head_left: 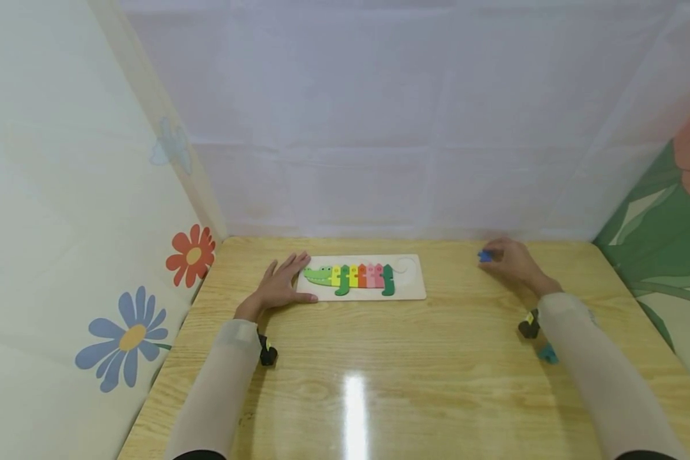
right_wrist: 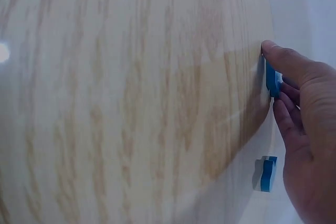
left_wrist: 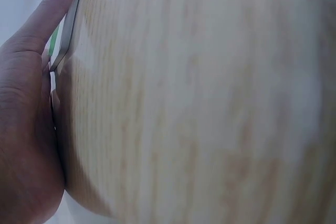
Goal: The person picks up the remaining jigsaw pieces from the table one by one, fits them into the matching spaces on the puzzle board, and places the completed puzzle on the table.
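Note:
A crocodile puzzle board [head_left: 408,287] lies on the table, with a green head [head_left: 319,275] on the left and colourful body pieces [head_left: 362,276] in a row. On its right part a curled tail outline shows bare wood. My left hand [head_left: 282,284] rests at the board's left end, fingers spread, the thumb along the near edge. The left wrist view shows that thumb [left_wrist: 39,22] against the board's side. Off to the right, my right hand [head_left: 513,262] pinches a blue puzzle piece [head_left: 484,256] between thumb and fingers, close to the tabletop.
A teal piece [head_left: 548,353] lies beside the right forearm; the right wrist view also has a blue-teal piece [right_wrist: 269,174] below the hand. The wooden table [head_left: 437,364] ends at a pale back cloth [head_left: 333,160]. Flower-printed cloths stand at both sides.

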